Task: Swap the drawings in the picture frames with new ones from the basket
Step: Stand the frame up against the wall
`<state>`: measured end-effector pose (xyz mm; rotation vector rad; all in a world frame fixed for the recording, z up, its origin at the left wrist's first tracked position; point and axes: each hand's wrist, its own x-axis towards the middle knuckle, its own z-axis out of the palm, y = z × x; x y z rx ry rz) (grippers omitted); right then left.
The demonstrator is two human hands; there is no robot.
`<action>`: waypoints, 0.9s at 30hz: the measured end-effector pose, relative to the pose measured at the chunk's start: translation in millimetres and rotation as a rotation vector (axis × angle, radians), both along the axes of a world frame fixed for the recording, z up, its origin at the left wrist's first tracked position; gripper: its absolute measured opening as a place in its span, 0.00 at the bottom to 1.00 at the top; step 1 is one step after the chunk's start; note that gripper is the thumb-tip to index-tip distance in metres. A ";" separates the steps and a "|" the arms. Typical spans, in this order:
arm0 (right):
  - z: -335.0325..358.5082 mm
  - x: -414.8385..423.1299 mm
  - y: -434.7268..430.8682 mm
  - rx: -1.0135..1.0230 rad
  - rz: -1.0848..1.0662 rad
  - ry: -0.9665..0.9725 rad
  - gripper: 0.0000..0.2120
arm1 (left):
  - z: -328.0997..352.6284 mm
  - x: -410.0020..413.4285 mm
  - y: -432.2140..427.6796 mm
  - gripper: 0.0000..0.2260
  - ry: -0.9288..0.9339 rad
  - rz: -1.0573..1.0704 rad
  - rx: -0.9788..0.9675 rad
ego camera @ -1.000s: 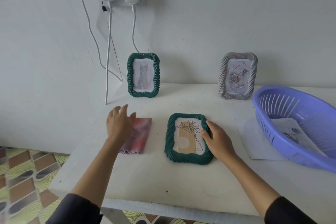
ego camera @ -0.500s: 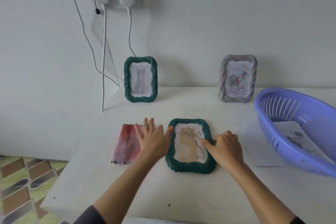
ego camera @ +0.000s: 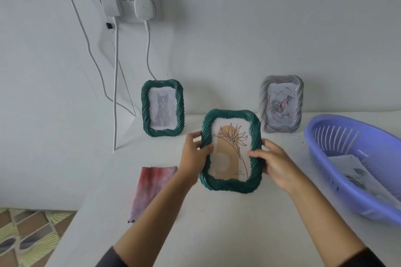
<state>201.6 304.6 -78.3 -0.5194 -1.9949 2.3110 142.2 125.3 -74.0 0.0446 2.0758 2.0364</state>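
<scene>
A green rope-edged frame (ego camera: 231, 185) with a flower line drawing is lifted off the table, its front tilted toward me. My left hand (ego camera: 193, 156) grips its left edge, thumb on the front. My right hand (ego camera: 274, 162) grips its right edge, thumb on the glass. Against the wall stand a second green frame (ego camera: 162, 108) with a cat drawing and a grey frame (ego camera: 281, 104) with a red-and-grey scribble. The purple basket (ego camera: 325, 136) at right holds paper sheets (ego camera: 355, 169) with drawings.
A pink-red cloth (ego camera: 152, 186) lies flat on the white table (ego camera: 217, 234) left of my arms. A wall socket (ego camera: 130, 2) with two plugs hangs above, its white cables (ego camera: 116, 93) dropping to the table's left corner. Patterned floor tiles show at lower left.
The green flower frame lay flat on the table; both hands have taken its sides and raised it upright. My left hand moved off the cloth to the frame's left edge.
</scene>
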 end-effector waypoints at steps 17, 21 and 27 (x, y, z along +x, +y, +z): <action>14.9 -183.9 41.7 0.013 0.055 0.077 0.13 | 11.9 -160.2 48.6 0.17 0.055 -0.008 0.140; 4.7 -203.0 45.2 0.001 0.065 0.072 0.13 | 1.5 -179.1 53.6 0.17 0.055 0.023 0.122; -13.3 -214.9 47.7 0.009 0.082 0.079 0.12 | -15.6 -187.7 55.9 0.18 0.050 0.038 0.102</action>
